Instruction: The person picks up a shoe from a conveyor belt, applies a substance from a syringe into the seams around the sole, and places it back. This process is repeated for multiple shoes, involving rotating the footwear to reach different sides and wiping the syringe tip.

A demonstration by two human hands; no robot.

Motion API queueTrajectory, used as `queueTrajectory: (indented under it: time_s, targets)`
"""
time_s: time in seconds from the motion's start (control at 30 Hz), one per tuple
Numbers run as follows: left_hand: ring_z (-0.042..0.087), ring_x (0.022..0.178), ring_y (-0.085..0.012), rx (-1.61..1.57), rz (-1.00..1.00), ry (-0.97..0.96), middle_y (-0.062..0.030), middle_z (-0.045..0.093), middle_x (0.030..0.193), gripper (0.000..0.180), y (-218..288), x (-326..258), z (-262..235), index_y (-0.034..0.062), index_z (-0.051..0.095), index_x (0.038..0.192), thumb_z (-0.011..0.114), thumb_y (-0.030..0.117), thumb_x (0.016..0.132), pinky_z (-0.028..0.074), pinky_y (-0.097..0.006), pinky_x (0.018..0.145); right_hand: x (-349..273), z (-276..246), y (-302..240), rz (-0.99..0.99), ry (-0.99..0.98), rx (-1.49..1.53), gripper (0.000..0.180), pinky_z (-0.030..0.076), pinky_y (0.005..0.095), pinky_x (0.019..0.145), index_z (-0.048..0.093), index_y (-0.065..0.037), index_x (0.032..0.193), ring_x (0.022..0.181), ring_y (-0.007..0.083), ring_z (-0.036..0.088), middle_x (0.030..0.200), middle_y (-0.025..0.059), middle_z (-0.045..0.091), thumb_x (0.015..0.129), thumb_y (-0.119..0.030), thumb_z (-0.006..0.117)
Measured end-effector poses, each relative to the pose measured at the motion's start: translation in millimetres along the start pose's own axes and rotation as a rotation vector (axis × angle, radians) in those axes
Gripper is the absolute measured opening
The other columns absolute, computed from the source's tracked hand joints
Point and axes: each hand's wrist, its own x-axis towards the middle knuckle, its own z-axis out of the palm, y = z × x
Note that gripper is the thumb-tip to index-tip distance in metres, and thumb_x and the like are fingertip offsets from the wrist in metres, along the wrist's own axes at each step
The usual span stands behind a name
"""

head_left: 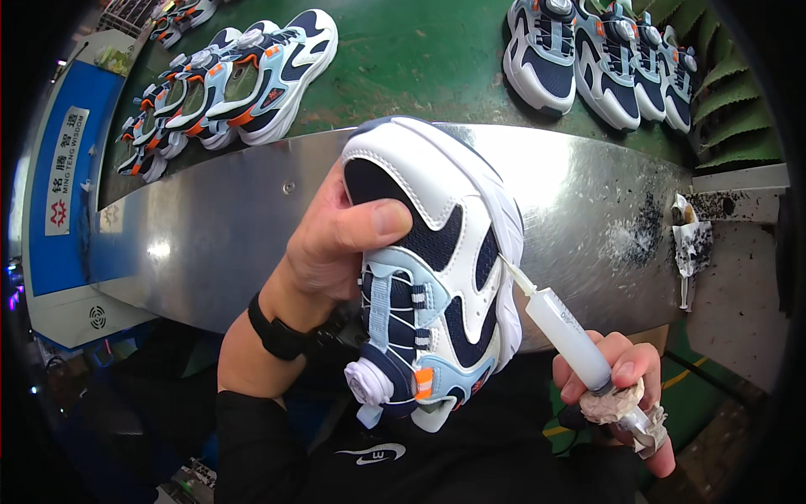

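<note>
My left hand (344,231) grips a sneaker (457,252), thumb across the dark mesh toe and the other fingers hidden behind it. The shoe is white, navy and light blue with orange tabs, toe pointing away, a white lacing dial near its ankle end. In my right hand (621,370) is a plastic syringe (571,340) with cloudy liquid inside. Crumpled tape or wrapping surrounds its rear end. The thin tip meets the seam between the shoe's upper and its white sole; whether liquid is coming out is too small to tell.
A shiny metal ledge (227,218) curves in front of me. Beyond it, similar sneakers (285,76) stand on a green surface (411,59) at left, with more sneakers (541,71) at right. Green flaps (743,101) hang far right. A stained white packet (690,244) lies by the right edge.
</note>
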Motion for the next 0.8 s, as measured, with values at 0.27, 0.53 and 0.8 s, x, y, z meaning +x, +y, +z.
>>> queueTrajectory:
  time_s: [0.27, 0.53, 0.8]
  targets:
    - [0.065, 0.081, -0.0196, -0.073, -0.018, 0.042, -0.0141, 0.064, 0.095, 0.043, -4.6, 3.1, -5.7, -0.0040, 0.054, 0.109, 0.065, 0.017, 0.073, 0.054, -0.031, 0.073, -12.4, -5.1, 3.7, 0.033, -0.023, -0.038, 0.082, 0.039, 0.0310, 0.069, 0.048, -0.005, 0.121, 0.085, 0.0251, 0.058, 0.103, 0.0183, 0.061, 0.071, -0.069, 0.061]
    - [0.066, 0.087, -0.0247, -0.193, -0.045, 0.094, -0.0183, 0.064, 0.102, 0.042, -9.6, 2.0, -13.2, -0.0064, 0.053, 0.114, 0.059, 0.017, 0.080, 0.055, -0.035, 0.079, -29.5, 3.6, 0.7, 0.158, -0.023, 0.052, 0.084, 0.039, 0.0319, 0.070, 0.046, -0.008, 0.119, 0.085, 0.0229, 0.049, 0.102, 0.0170, 0.055, 0.063, -0.065, 0.072]
    - [0.066, 0.089, -0.0265, -0.313, -0.031, -0.031, -0.0187, 0.065, 0.104, 0.036, -7.3, 5.7, -16.5, -0.0058, 0.055, 0.112, 0.057, 0.014, 0.082, 0.056, -0.039, 0.081, -47.5, 4.3, -4.2, 0.185, -0.037, 0.028, 0.081, 0.036, 0.0302, 0.069, 0.047, -0.008, 0.116, 0.082, 0.0218, 0.051, 0.101, 0.0154, 0.056, 0.064, -0.065, 0.072]
